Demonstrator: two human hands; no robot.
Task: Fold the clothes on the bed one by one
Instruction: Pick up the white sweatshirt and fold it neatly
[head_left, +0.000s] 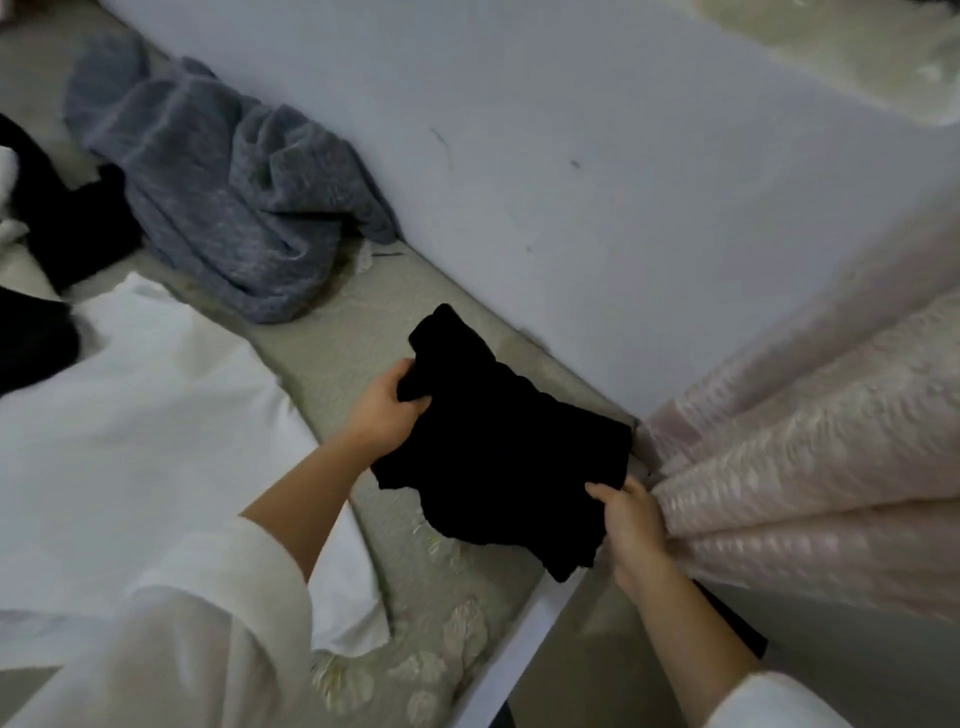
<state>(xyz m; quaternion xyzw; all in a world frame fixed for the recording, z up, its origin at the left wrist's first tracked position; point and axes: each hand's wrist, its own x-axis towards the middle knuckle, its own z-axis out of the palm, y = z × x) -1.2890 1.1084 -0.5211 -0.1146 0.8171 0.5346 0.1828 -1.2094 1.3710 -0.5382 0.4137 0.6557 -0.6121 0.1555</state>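
Two hands, left hand (387, 410) and right hand (631, 525), grip a bunched black garment (498, 447).

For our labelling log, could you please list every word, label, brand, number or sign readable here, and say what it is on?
There are none: no print, tag or number shows on the black garment held by the left hand and right hand, the grey knit, the white cloth, the wall or the pink curtain.

Holds black garment (498, 441) with left grip (384, 410) at far corner, with right grip (631, 519) at near edge. Suspends it over bed (332, 358) beside pink curtain (805, 441), apart from grey sweater (223, 208).
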